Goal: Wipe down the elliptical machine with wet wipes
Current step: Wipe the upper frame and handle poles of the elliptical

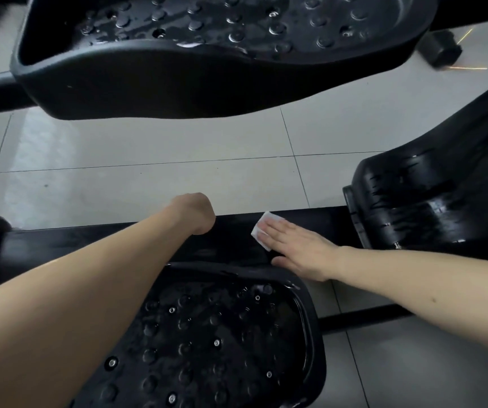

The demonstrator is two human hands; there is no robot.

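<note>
wet wipe (259,231), likely limp, slick, is lying pinned under my flat right hand (301,251) on the rail (231,231); i'm not seeing whether my left hand (195,213) grips.

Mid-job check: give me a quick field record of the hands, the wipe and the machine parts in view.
right hand: flat, pressing wipe onto rail
left hand: at rail's far edge, fingers hidden
wipe: white, partly under right fingers
rail: black, runs across between both hands
near pedal: just below rail, looks wet
far pedal: top of view, wet patches
cover: right of wipe, wet streaks
</note>
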